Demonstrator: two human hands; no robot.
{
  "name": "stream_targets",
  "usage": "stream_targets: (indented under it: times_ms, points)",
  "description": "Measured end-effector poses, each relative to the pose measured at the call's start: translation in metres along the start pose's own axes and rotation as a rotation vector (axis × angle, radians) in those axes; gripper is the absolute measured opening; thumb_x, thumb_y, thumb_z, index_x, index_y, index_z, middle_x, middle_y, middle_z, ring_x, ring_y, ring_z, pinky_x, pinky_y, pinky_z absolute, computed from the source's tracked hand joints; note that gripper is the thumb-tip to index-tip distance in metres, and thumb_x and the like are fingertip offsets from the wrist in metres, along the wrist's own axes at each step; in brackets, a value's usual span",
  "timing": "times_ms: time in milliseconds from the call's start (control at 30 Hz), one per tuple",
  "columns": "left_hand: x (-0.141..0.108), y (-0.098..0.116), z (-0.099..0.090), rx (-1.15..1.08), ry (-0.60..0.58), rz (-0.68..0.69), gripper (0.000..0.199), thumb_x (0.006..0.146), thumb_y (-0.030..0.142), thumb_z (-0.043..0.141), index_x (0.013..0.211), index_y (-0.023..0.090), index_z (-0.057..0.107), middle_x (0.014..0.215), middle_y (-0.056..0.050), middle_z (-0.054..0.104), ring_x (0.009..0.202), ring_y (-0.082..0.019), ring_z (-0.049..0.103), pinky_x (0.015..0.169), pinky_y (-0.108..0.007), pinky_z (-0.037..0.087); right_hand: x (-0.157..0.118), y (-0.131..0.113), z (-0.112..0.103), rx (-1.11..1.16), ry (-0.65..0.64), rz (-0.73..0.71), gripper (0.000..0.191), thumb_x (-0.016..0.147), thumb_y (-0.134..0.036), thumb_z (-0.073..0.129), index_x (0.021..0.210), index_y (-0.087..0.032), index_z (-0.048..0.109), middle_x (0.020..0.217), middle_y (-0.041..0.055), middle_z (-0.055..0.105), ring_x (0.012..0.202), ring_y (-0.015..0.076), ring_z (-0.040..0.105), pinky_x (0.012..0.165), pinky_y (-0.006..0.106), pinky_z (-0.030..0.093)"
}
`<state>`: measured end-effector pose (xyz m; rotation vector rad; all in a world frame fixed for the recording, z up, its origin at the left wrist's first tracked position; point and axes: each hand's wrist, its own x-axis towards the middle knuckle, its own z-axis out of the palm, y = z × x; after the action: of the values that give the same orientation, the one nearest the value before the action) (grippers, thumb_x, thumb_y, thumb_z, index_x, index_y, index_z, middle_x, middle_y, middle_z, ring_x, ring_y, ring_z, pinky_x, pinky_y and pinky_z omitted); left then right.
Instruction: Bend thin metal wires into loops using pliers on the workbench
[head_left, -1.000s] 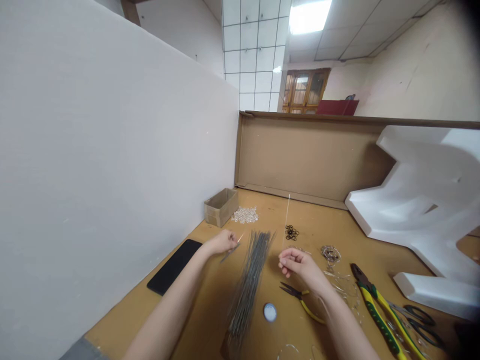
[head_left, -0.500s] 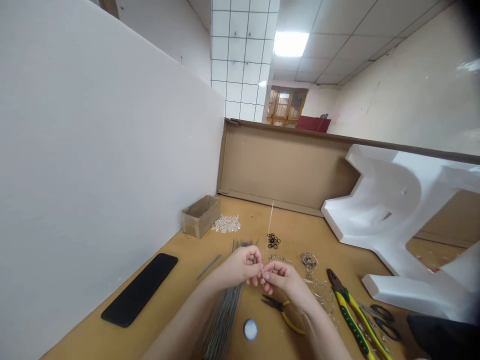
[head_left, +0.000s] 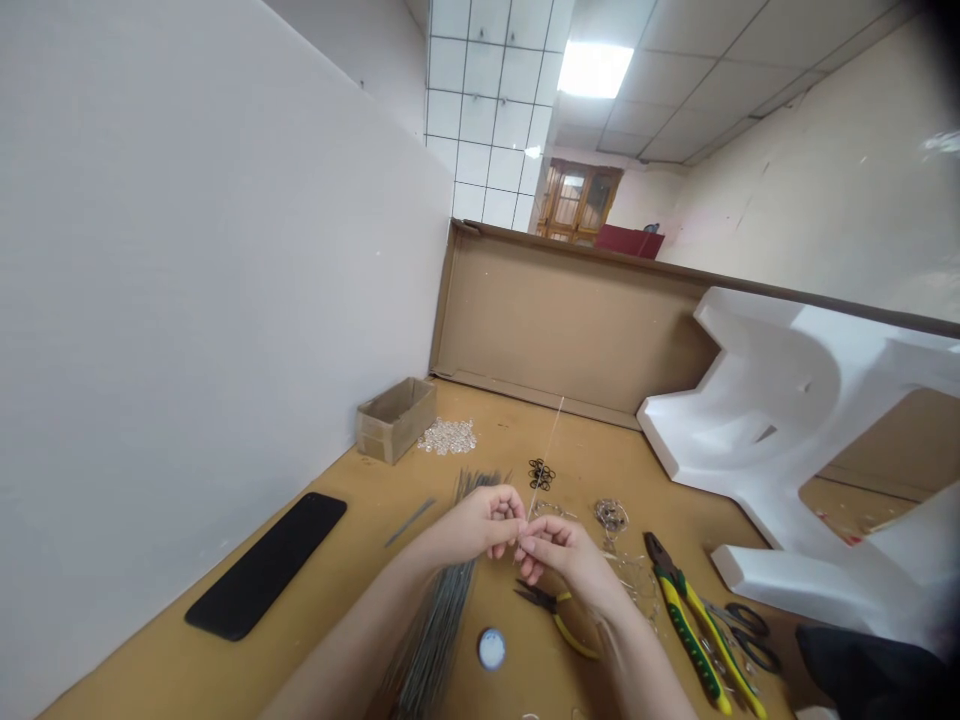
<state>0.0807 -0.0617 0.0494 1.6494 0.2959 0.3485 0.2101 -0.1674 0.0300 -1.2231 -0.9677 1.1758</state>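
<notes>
My left hand (head_left: 493, 522) and my right hand (head_left: 551, 548) meet fingertip to fingertip above the tabletop. Both pinch a thin, pale wire (head_left: 550, 445) that rises upward from between them. Any small part at the fingertips is too tiny to make out. Below my left wrist lies a bundle of grey wires (head_left: 442, 620). Yellow-handled pliers (head_left: 562, 622) rest under my right hand, partly covered by my arm. Black rings (head_left: 541, 474) sit just beyond the hands, and a round white-and-blue disc (head_left: 492, 649) lies nearer to me.
A small cardboard box (head_left: 396, 420) stands beside clear beads (head_left: 448, 436). A black phone-like slab (head_left: 266, 565) lies left. To the right are green-yellow pliers (head_left: 690, 620), scissors (head_left: 750, 635), a wire coil (head_left: 611, 515) and white foam (head_left: 765, 400). A cardboard wall (head_left: 555, 320) closes the back.
The upper end of the thin wire has swung to the right and leans more. Both hands keep their pinch, nearly in place, while the camera view has shifted slightly.
</notes>
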Motion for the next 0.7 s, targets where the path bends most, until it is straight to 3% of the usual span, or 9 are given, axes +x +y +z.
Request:
stream_targets:
  times_ms: [367,700]
  points:
    - [0.005,-0.002,0.009,-0.14,0.022,0.076,0.027,0.071,0.036,0.059,0.075,0.013,0.046,0.054,0.006,0.045,0.042,-0.003,0.035,0.038,-0.015,0.025,-0.004,-0.007,-0.003,0.006,-0.014,-0.039,0.024,0.066,-0.033,0.069,0.072,-0.012,0.06,0.065,0.0024,0.063,0.053,0.0102,0.059,0.051,0.022,0.047]
    - [0.001,0.002,0.007,-0.098,-0.009,0.07,0.023,0.072,0.033,0.058,0.075,0.013,0.047,0.055,0.005,0.049,0.043,-0.003,0.036,0.039,-0.015,0.025,-0.008,-0.012,0.003,-0.001,-0.003,-0.038,0.025,0.066,-0.035,0.069,0.073,-0.013,0.06,0.063,0.002,0.063,0.052,0.0103,0.058,0.051,0.023,0.046]
